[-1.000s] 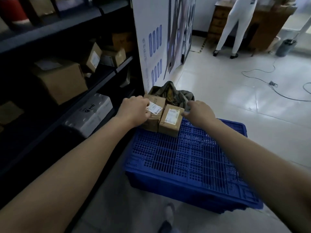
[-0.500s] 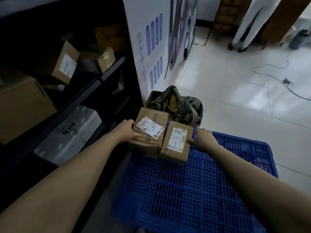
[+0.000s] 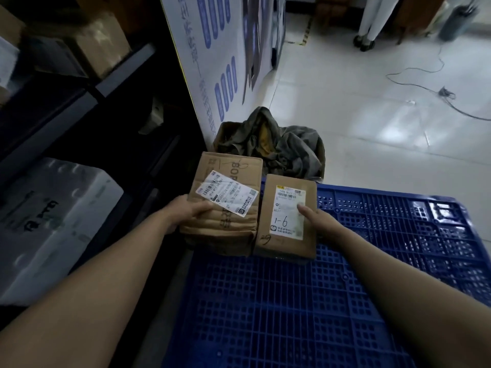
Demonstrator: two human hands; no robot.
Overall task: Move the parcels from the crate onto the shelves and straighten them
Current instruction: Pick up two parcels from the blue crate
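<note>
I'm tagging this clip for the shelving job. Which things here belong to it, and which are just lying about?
Job: creased parcel, in left hand; parcel marked 1-6, in right hand; blue crate; shelves.
Lying about: olive cloth; floor cable.

At 12 o'clock a crumpled olive-grey cloth (image 3: 289, 147) lies in an open cardboard box (image 3: 224, 136). A white panel (image 3: 202, 62) with blue print stands at 11 o'clock. On the pale tiled floor (image 3: 372, 123) a thin cable (image 3: 446, 92) runs at 2 o'clock. At 1 o'clock stand a person's legs (image 3: 372, 14) in white trousers.
</note>
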